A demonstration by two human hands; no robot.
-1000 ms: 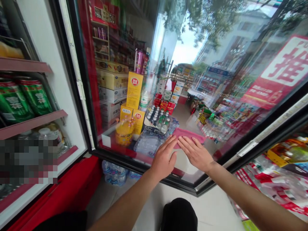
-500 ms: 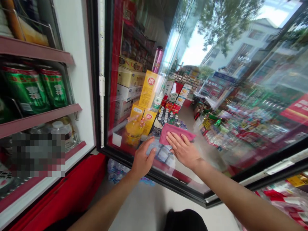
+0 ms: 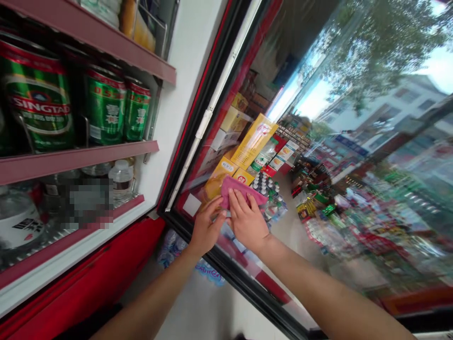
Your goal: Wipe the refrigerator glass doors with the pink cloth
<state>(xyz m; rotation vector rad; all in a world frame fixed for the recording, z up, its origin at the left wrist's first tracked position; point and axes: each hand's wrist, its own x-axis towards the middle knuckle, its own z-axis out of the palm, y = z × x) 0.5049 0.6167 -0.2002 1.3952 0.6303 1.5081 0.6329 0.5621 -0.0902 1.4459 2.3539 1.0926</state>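
My right hand lies with its fingers stretched over a folded pink cloth, pressing it to the glass door of an upright drinks fridge. Beside it, my left hand has its thumb and fingers apart, slightly curled. Its fingertips reach the cloth's lower left edge; whether they touch it is unclear. Both hands are low on the pane, not far from the black door frame. Yellow boxes and small bottles show through or in the glass behind the cloth.
At left, the open fridge holds green beer cans and clear bottles on shelves with dark pink edges. Shrink-wrapped water bottles stand on the floor under the door. Trees and buildings reflect in the glass.
My right hand and the cloth have moved left across the glass, up to my left hand. The view has turned, so the fridge shelves fill more of the left side.
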